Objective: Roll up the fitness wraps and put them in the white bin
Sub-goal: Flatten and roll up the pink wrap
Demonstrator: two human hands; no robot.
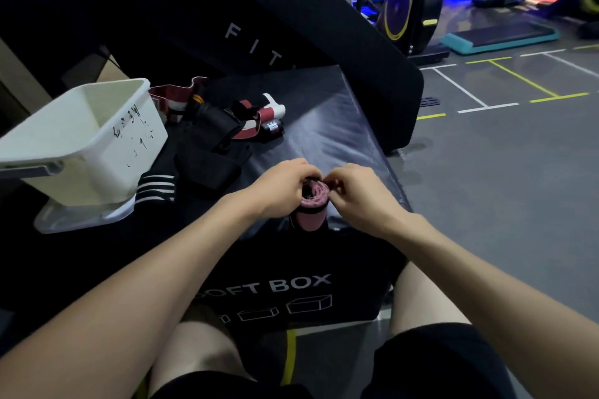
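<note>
A pink fitness wrap (311,210) with a black stripe is rolled into a tight coil and stands on end at the near edge of the black soft box (324,126). My left hand (285,185) grips the roll from the left. My right hand (353,188) pinches its top edge from the right. The white bin (97,146) stands tilted at the left on a white lid (81,220), and its visible inside shows nothing. Several loose wraps, red-and-white (259,113) and black (210,165), lie in a heap between the bin and my hands.
A large black pad (227,26) printed with letters leans behind the soft box. Grey gym floor with white and yellow lines spreads to the right, with an exercise bike (408,10) and a teal step platform (499,36) beyond. My bare knees are below the box front.
</note>
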